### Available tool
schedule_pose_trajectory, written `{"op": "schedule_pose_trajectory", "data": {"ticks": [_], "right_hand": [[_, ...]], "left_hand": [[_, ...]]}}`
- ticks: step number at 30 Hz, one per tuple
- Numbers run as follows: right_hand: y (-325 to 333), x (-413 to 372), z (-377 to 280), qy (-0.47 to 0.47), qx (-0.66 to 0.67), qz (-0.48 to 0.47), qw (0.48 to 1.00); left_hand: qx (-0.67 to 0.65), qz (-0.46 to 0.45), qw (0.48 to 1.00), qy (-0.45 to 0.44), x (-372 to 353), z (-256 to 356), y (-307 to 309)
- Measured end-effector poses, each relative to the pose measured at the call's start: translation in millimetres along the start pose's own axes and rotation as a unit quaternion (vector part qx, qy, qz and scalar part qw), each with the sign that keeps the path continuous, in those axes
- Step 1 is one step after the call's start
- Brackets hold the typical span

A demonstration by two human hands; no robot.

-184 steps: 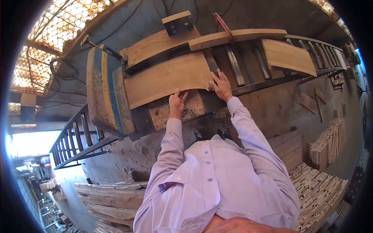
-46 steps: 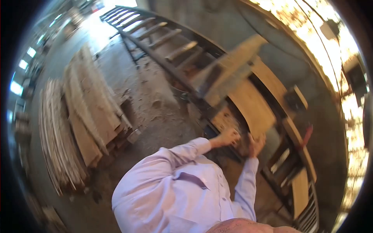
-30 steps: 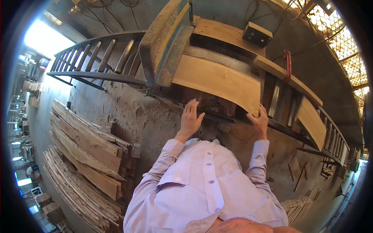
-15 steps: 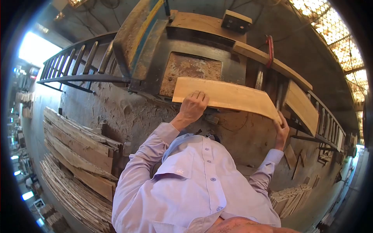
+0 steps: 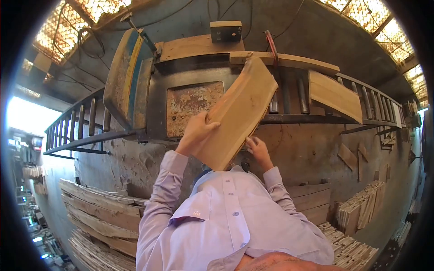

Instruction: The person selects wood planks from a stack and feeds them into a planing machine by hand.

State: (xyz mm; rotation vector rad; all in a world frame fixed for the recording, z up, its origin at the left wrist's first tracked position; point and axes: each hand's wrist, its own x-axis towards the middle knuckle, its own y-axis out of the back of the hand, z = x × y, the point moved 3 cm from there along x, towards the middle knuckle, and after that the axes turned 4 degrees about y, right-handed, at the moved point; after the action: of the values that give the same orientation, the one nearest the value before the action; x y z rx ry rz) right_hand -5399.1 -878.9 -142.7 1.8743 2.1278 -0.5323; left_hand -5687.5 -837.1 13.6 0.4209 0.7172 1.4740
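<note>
A pale wooden board [image 5: 239, 113] slants up and away from my body, over the front edge of the machine table [image 5: 156, 83]. My left hand [image 5: 198, 132] is closed on the board's left edge, its thumb lying across the upper face and its other fingers partly hidden. On the opposite side, my right hand [image 5: 258, 151] pinches the board's rough right edge close to its lower end. Behind the board, a rusty, dust-covered square plate [image 5: 192, 101] is set into the table.
A machine housing [image 5: 122, 86] stands left of the plate. A red clamp [image 5: 271, 45] sits on a wooden fence [image 5: 298, 61]. Another board [image 5: 334, 95] rests on the right rollers. Stacked planks [image 5: 99, 207] lie at lower left, with more wood [image 5: 359, 205] at lower right.
The board has swung from lying crosswise to pointing away from me. My right hand has come leftward, nearer my left hand, and moved from the board's right end to its edge. The view has shifted.
</note>
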Motion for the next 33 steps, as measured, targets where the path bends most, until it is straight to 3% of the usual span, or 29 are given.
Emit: {"op": "schedule_pose_trajectory", "data": {"ticks": [2, 4, 6, 9, 13, 17, 24, 28, 30, 33], "right_hand": [[-9, -14, 8, -0.058, -0.014, 0.015, 0.998], [-19, -22, 16, -0.104, 0.138, -0.031, 0.984], [-27, -25, 28, -0.14, 0.299, -0.101, 0.939], [-52, -22, 44, -0.083, 0.279, -0.107, 0.951], [-55, -30, 47, -0.098, 0.237, -0.108, 0.961], [-70, -22, 50, -0.057, 0.158, -0.148, 0.975], [-145, 0, 13, -0.074, 0.075, -0.263, 0.959], [-201, 24, 19, -0.042, 0.04, -0.292, 0.955], [-223, 27, 18, -0.102, 0.09, -0.29, 0.947], [-234, 18, 37, -0.17, 0.119, -0.303, 0.93]], "left_hand": [[-0.041, -0.012, 0.998, 0.04, -5, -5, 0], [-0.098, -0.025, 0.993, 0.06, -8, -13, -4], [-0.176, -0.037, 0.982, 0.059, -10, -29, -18], [-0.201, -0.002, 0.973, 0.114, -21, -49, -40], [-0.164, 0.076, 0.969, 0.167, -31, -100, -69], [-0.165, 0.123, 0.958, 0.2, -65, -121, -57], [-0.244, 0.23, 0.91, 0.243, -110, -185, -17], [-0.266, 0.236, 0.898, 0.259, -115, -189, 29], [-0.279, 0.234, 0.892, 0.267, -111, -218, 41], [-0.19, 0.212, 0.913, 0.293, -114, -247, 56]]}}
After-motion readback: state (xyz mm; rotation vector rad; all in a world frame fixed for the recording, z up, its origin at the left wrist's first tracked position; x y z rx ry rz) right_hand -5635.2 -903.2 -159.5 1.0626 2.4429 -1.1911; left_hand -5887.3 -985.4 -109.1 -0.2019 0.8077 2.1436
